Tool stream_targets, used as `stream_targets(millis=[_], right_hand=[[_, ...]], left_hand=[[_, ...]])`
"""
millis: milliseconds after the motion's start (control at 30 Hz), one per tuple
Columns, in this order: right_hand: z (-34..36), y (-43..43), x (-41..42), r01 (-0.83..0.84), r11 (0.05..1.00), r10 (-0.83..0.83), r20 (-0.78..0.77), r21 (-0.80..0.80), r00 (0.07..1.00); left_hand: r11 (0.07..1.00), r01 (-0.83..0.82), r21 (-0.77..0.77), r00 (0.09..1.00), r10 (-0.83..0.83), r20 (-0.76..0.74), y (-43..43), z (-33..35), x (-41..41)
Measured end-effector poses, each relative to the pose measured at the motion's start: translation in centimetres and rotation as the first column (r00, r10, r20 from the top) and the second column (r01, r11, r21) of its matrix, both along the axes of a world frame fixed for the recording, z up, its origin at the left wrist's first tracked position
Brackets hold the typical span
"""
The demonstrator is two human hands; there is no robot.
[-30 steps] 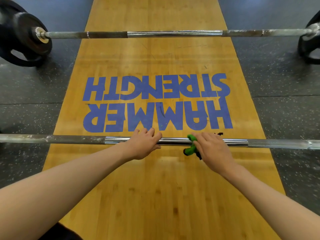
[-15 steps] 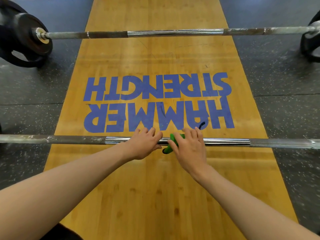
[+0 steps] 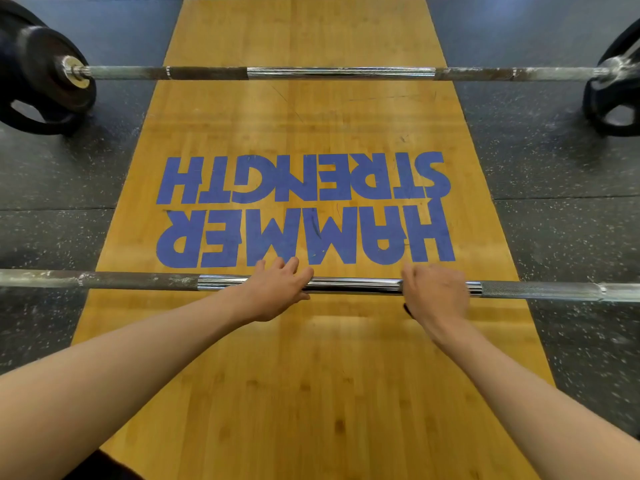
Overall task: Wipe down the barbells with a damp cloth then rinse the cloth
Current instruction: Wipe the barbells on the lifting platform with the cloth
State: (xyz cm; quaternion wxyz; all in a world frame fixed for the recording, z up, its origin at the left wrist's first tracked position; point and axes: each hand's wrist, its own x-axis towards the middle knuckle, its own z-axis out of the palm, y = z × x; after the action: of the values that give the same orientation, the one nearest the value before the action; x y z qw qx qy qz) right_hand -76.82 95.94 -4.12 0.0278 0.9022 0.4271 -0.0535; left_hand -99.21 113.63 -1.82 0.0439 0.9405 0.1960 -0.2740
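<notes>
Near barbell (image 3: 356, 285) lying across wooden platform (image 3: 311, 393); left hand (image 3: 273, 289) steadying it, fingers curled over shaft; right hand (image 3: 433, 292) pressing on shaft, cloth hidden beneath, grip unclear; far barbell (image 3: 339, 73) seemingly awaiting wiping; rinsing outstanding.

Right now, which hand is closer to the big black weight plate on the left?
Left. The left hand grips the near bar, on the same side as the weight plate. The right hand grips the bar farther right.
</notes>
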Motion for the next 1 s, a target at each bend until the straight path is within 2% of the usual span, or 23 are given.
stream_targets(millis=[133, 233, 267, 367, 433, 500, 600, 667, 733, 767, 833, 900, 933, 1000], right_hand=[[0.7, 4.5, -4.6, -0.166, 0.986, 0.166, -0.06, 0.009, 0.984], [0.2, 6.2, -7.1, -0.208, 0.978, 0.207, -0.093, -0.003, 0.974], [0.3, 6.2, -7.4, -0.244, 0.97, 0.243, -0.088, 0.003, 0.966], [-0.7, 3.8, -6.3, -0.371, 0.916, 0.38, -0.034, 0.153, 0.924], [-1.7, 1.8, -4.3, -0.449, 0.879, 0.448, 0.043, 0.164, 0.893], [-2.0, 0.3, -2.8, -0.423, 0.886, 0.417, 0.071, 0.19, 0.906], [-1.9, 0.5, -3.0, -0.221, 0.94, 0.218, 0.043, 0.261, 0.975], [-1.0, 2.5, -4.8, -0.138, 0.972, 0.135, 0.026, 0.19, 0.99], [-0.1, 5.3, -7.3, -0.199, 0.98, 0.198, 0.036, 0.012, 0.98], [0.3, 6.6, -8.7, -0.22, 0.975, 0.221, 0.021, -0.028, 0.975], [0.7, 9.0, -11.6, -0.235, 0.972, 0.234, -0.04, -0.017, 0.971], [1.2, 10.5, -14.3, -0.258, 0.966, 0.255, -0.084, -0.023, 0.963], [0.8, 10.7, -15.1, -0.232, 0.972, 0.234, -0.087, 0.029, 0.968], [-0.8, 10.0, -15.4, -0.207, 0.949, 0.225, -0.05, 0.236, 0.973]], left_hand=[[1.0, -0.003, 0.024, 1.0, 0.004, -0.025, -0.2, -0.1, 0.1], [0.998, -0.008, 0.06, 1.0, 0.01, -0.029, -0.5, 0.1, 0.1], [0.998, -0.012, 0.065, 0.999, 0.014, -0.028, -0.6, 0.2, 0.1], [0.997, -0.033, 0.069, 0.998, 0.036, -0.043, -1.1, 0.4, 0.0], [0.997, -0.041, 0.064, 0.997, 0.044, -0.058, -1.1, 0.4, 0.1], [0.998, -0.037, 0.055, 0.996, 0.041, -0.078, -0.9, 0.5, 0.1], [0.998, -0.026, 0.061, 0.998, 0.03, -0.06, -0.8, 0.2, 0.1], [0.998, -0.017, 0.065, 1.0, 0.017, -0.01, -0.7, -0.3, -0.2], [0.998, 0.024, 0.058, 0.996, -0.028, 0.081, -0.3, -0.8, -0.8], [0.999, 0.033, 0.028, 0.989, -0.037, 0.14, 0.1, -1.0, -1.2], [0.998, 0.029, -0.05, 0.972, -0.016, 0.234, 1.1, -1.3, -2.5], [0.998, 0.056, -0.024, 0.967, -0.049, 0.25, 2.3, -1.3, -4.2], [0.997, 0.083, 0.005, 0.969, -0.082, 0.231, 3.0, -1.1, -5.2], [0.99, 0.132, 0.053, 0.972, -0.139, 0.187, 4.2, -0.8, -6.9]])
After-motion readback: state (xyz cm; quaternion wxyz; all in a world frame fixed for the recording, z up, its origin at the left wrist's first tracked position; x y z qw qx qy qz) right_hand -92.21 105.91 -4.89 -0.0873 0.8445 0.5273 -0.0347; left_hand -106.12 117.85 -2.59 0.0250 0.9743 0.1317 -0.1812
